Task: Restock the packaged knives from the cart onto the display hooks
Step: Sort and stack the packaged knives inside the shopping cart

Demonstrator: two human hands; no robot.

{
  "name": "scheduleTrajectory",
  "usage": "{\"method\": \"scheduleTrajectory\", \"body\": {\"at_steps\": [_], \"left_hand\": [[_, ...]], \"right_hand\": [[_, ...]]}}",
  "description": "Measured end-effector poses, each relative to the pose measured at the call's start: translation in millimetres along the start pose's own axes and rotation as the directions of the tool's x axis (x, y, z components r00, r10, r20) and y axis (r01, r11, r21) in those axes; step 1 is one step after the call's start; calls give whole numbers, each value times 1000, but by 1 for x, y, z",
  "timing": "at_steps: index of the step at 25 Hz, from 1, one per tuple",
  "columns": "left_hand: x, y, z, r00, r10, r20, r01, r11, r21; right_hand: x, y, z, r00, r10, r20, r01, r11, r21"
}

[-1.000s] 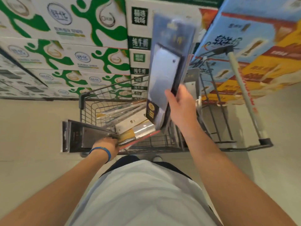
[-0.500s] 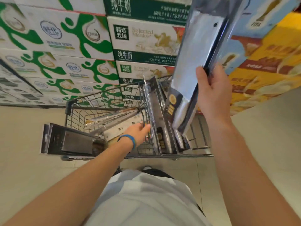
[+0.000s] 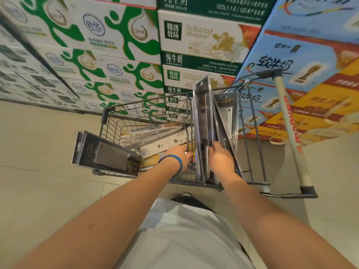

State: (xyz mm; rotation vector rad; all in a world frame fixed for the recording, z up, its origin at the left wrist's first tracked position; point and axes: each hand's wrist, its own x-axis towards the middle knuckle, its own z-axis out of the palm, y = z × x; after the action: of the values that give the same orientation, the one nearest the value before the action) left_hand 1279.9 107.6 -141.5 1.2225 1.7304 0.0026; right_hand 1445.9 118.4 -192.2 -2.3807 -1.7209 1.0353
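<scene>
While my left hand [image 3: 179, 155] rests at the cart [image 3: 124, 121], grip unclear, my right hand [image 3: 221, 159] clasps the upright pack [image 3: 203, 105]; long axis rises beyond it.

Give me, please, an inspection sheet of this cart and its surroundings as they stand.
Surface: wire cart standing on pale floor tiles.
Job's things: upright knife packs stand at the cart's handle end; flat knife packs lie in the basket; dark knife packs lean out over the far end. Display hooks are not in view.
Clutter: nothing seen.
Hands: right hand grips the upright knife packs low down; left hand, wearing a blue wristband, is at the wire divider, grip unclear.
Cables: nothing seen.
Surroundings: stacked milk cartons behind the cart; cart handle alongside.
</scene>
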Motion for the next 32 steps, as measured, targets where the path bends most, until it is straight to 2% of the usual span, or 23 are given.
{"method": "scheduleTrajectory", "body": {"at_steps": [1,3,4,6,8,9,10,12,13,15,17,18,20,22,23,24,26,27,28,30,32], "left_hand": [[1,0,-1,1000,8,13,-8,1000,-17],[2,0,-2,999,21,28,-19,998,-62],[0,0,-3,999,30,45,-26,996,-83],[-1,-9,-12,990,46,135,-36,996,-81],[-3,-30,-28,971,33,237,-6,994,-111],[-1,-45,-38,966,33,255,8,987,-158],[2,-64,-50,966,10,257,39,982,-184],[10,-101,-75,977,-75,200,81,996,-21],[16,-122,-87,975,-156,160,150,987,51],[25,-155,-105,949,-287,127,282,958,55],[35,-179,-115,954,-272,122,262,960,95],[38,-186,-114,956,-255,144,246,966,76],[53,-194,-110,926,-304,226,332,938,-101],[71,-190,-109,926,-281,252,342,907,-246],[82,-185,-110,927,-275,254,348,884,-313],[96,-180,-109,913,-290,288,396,804,-445],[129,-172,-105,845,-349,406,530,436,-727],[147,-170,-101,831,-356,427,528,266,-807],[168,-173,-91,825,-363,432,506,137,-851],[201,-189,-63,828,-363,427,447,-31,-894],[227,-207,-39,818,-375,437,386,-206,-899]], "right_hand": [[-3,-6,-3,999,-2,-35,2,1000,6],[-12,-26,-10,973,-77,-218,87,996,36],[-21,-44,-15,937,-143,-320,180,980,90],[-40,-85,-22,823,-336,-457,455,873,177],[-53,-116,-19,749,-504,-430,608,782,142],[-57,-125,-15,760,-536,-369,614,778,135],[-59,-134,-8,794,-534,-291,588,796,145],[-61,-141,12,865,-488,-119,501,852,151],[-60,-143,24,891,-454,-33,454,881,134],[-57,-142,51,933,-331,139,314,940,132],[-56,-135,75,940,-155,304,111,981,157],[-55,-131,88,929,-70,363,27,992,124],[-47,-124,111,902,59,429,-52,998,-28],[-39,-120,131,888,128,442,-80,989,-125],[-35,-119,140,889,139,437,-100,989,-111],[-31,-119,149,892,136,430,-120,991,-65],[-18,-121,172,895,119,430,-169,982,81],[-10,-125,183,890,124,439,-217,961,168],[2,-128,196,882,144,448,-279,927,252],[32,-134,223,866,210,453,-408,821,399],[63,-137,242,845,310,436,-525,638,563]]}}
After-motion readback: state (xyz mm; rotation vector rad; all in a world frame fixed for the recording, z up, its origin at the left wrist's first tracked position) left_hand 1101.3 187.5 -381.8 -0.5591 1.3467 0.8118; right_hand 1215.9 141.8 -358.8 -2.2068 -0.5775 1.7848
